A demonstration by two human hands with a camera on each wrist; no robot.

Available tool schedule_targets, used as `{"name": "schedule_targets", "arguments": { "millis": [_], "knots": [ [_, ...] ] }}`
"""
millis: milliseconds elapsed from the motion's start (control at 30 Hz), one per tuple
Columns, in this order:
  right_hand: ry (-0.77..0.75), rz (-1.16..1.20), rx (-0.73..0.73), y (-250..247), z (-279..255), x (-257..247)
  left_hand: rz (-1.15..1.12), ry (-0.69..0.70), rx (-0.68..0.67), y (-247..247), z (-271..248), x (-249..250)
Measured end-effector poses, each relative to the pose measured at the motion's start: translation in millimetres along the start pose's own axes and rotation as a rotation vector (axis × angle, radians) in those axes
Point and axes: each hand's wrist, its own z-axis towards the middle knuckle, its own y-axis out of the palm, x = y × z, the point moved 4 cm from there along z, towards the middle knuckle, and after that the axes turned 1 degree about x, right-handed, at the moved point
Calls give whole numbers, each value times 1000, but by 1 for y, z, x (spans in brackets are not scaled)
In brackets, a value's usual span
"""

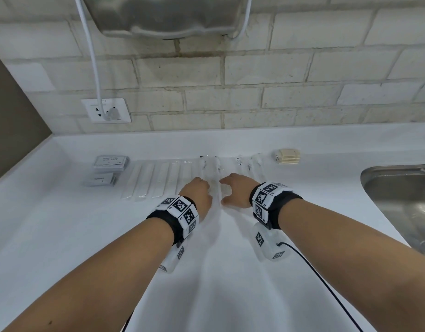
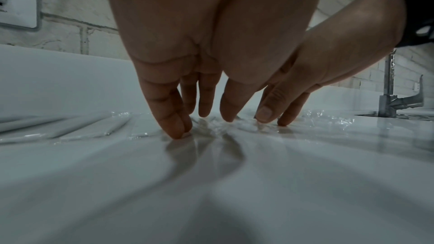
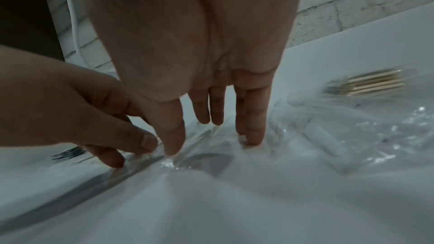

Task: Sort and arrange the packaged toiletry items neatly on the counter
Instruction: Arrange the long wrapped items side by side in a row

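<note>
a white counter [image 1: 63, 236] runs along a pale brick wall [image 1: 254, 75]. a steel sink [image 1: 403, 195] sits at the right edge, and the left wrist view shows a metal tap [image 2: 394, 97] beside it. on the wall are a white socket [image 1: 105, 110] with a white cable [image 1: 91, 51] plugged in, and a metal appliance [image 1: 166, 15] hanging above. nothing stands between the head camera and the hands, though the hands hide the near ends of the middle packets.

the left hand [image 1: 198, 192] and right hand [image 1: 236, 190] are side by side, nearly touching, over clear plastic packets [image 1: 210, 171] in the middle of the row at the back of the counter. both are spread, fingers straight and pointing down. the left fingertips [image 2: 178, 129] press on crinkled clear wrap, and the right fingertips [image 3: 252, 136] press the same way. neither hand curls round anything.

to the left lie white wrapped sticks [image 1: 149, 180] in parallel, about five, touching or just beside each other. further left are two grey flat boxes [image 1: 111, 161], one behind the other. right of the hands lie more clear packets [image 1: 249, 164]; their number cannot be told. at the right end sits one packet of beige sticks [image 1: 287, 156], with about five sticks showing in the right wrist view.
</note>
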Motion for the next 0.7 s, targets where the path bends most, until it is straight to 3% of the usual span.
{"name": "schedule_targets", "arguments": {
  "millis": [700],
  "knots": [
    [6, -64, 13, 6, 7, 3, 138, 24, -59, 4, 4, -3]
  ]
}}
